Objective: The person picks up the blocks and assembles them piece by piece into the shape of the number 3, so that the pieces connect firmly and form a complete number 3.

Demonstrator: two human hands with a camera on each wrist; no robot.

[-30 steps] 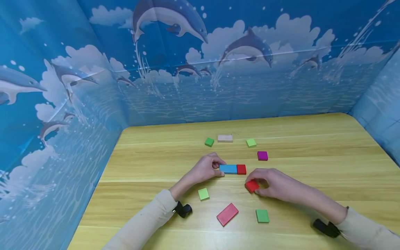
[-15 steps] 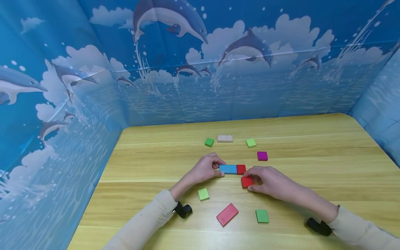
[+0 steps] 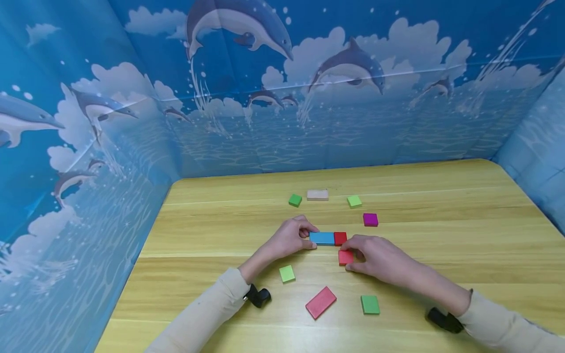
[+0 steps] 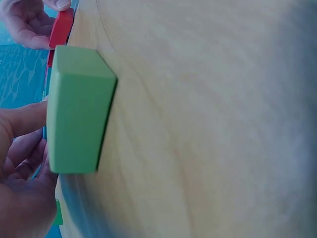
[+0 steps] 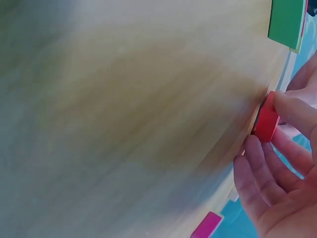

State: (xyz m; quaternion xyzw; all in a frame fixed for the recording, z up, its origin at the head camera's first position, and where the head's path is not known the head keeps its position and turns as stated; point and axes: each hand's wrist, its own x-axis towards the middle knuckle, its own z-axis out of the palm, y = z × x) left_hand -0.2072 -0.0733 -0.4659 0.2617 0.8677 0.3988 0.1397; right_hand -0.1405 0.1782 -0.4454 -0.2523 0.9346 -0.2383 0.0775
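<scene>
My left hand [image 3: 292,235] holds the left end of a blue rectangular block [image 3: 323,239] between thumb and fingers. Against that block's right end lies a red square block [image 3: 340,239]. Just in front of this pair, my right hand [image 3: 375,256] pinches a second red block [image 3: 346,258] by its right side. In the right wrist view the thumb and fingers grip the held red block [image 5: 267,118] close over the tabletop. A light green block [image 4: 81,109] looms large beside my left hand [image 4: 25,163] in the left wrist view.
Behind the hands lie a dark green block [image 3: 295,200], a pale grey-pink block [image 3: 318,195], a light green block [image 3: 354,201] and a purple block [image 3: 371,219]. Nearer sit a pinkish-red rectangular block [image 3: 321,303] and a green square block [image 3: 370,305] on the wooden table [image 3: 220,206].
My right hand has moved left with the red block, turning it square to the row and bringing it in front of the other red block. The left hand has stayed in place.
</scene>
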